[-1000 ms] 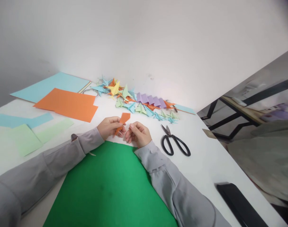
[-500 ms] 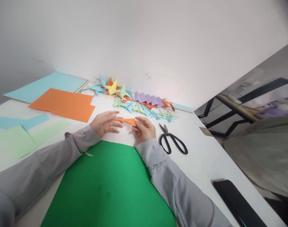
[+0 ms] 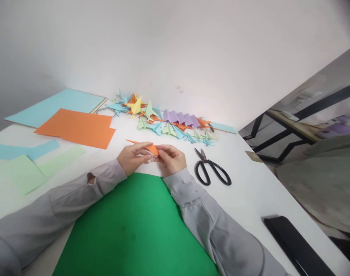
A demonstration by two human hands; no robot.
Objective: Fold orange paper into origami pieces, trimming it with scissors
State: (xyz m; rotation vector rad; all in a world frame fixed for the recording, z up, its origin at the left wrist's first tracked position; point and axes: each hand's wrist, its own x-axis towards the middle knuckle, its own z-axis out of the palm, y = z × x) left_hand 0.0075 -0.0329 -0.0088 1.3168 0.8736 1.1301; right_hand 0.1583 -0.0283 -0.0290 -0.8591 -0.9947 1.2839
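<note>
At the far left we see a blue strip (image 3: 22,150) on the white table (image 3: 101,184), with pale green sheets (image 3: 28,174) just in front of it. Behind lies a large blue sheet (image 3: 60,105), partly under overlapping orange sheets (image 3: 77,126). Our left hand (image 3: 134,156) is half curled, its fingers against the folded orange paper (image 3: 153,149); we cannot tell whether they grip it. That paper is between our hands, above the table, its thin point reaching out to the left. A green sheet (image 3: 134,226) lies below our forearms. Behind our hands, many folded paper shapes (image 3: 166,122) crowd along the wall. Our right hand (image 3: 172,158) is nearly closed, pinching the paper's right end between thumb and fingers. Right of it lie black-handled scissors (image 3: 207,166), slightly open, then a black case (image 3: 296,243) nearer us.
</note>
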